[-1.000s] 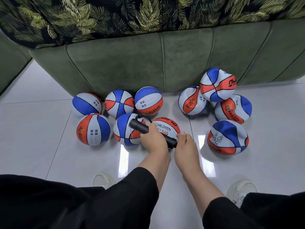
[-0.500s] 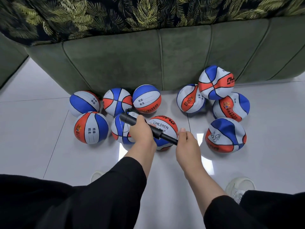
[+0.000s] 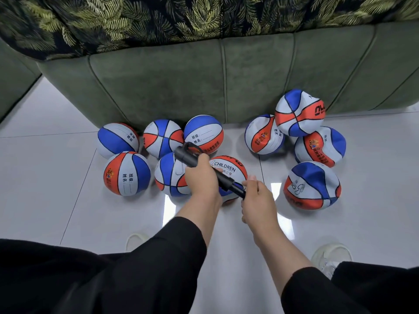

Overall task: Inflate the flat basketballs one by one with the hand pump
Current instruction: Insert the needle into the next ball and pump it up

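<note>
My left hand point(image 3: 201, 177) wraps the matte black hand pump point(image 3: 192, 160), my right hand point(image 3: 257, 198) grips its near handle, over the round CHILDREN ball point(image 3: 229, 168) on glossy floor tiles point(image 3: 56, 200). Right-side balls point(image 3: 311, 185) sag, dented. The plunger has slid in slightly since before.

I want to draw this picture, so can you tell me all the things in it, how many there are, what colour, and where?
round basketballs: six, blue, white and orange, on the floor left and middle; one with CHILDREN printed lies under the pump
dented basketballs: four, same colours, on the floor at the right
hand pump: one, black, held slanting above the middle balls
sofa: one, dark green, behind the balls
leaf-print cover: one, dark with yellow-green leaves, on top of the sofa
floor: white shiny tiles
shoes: two, pale, at the bottom
left hand: gripping the pump barrel
right hand: gripping the pump's near end
sleeves: black
</note>
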A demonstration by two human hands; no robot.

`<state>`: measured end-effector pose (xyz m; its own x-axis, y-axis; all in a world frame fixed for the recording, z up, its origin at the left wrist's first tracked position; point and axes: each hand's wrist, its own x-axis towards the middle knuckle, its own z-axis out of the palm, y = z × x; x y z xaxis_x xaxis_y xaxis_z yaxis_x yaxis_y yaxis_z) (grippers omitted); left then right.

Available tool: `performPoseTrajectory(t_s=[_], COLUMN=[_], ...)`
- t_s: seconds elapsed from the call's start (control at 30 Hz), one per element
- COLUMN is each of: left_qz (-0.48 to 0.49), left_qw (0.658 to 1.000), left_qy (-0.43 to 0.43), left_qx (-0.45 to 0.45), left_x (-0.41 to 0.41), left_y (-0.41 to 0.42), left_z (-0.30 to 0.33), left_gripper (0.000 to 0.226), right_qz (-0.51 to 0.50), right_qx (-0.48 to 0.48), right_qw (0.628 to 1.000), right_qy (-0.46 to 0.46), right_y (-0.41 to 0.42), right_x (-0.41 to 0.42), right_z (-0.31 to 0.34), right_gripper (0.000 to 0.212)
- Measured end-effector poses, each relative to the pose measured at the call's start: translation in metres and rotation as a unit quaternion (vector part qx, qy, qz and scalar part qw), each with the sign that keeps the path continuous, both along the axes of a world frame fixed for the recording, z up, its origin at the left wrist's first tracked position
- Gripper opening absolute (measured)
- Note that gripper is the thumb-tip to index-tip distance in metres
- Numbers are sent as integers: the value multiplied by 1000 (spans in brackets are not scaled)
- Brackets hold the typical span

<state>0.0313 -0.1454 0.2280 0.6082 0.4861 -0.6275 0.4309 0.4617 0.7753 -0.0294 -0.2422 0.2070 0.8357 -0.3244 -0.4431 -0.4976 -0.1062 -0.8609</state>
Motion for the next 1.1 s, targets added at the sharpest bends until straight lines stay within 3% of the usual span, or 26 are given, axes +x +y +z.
performPoseTrajectory(t_s=[0.37, 0.77, 1.1], left_qz=[30, 2, 44], left_qw=[999, 1000, 998], left_qy=[19, -3, 14], left_qx=[-13, 3, -36], left_x=[3, -15, 11], left_y=[10, -10, 20], left_z=[-8, -7, -5], left_gripper=[14, 10, 14], right_qz=[8, 9, -16], right_qx=[-49, 15, -42], right_qw=[999, 1000, 999], right_qy=[11, 16, 10], right_y=[-2, 6, -20], right_x=[3, -1, 0], right_z=[0, 0, -2], right_gripper=[45, 45, 44])
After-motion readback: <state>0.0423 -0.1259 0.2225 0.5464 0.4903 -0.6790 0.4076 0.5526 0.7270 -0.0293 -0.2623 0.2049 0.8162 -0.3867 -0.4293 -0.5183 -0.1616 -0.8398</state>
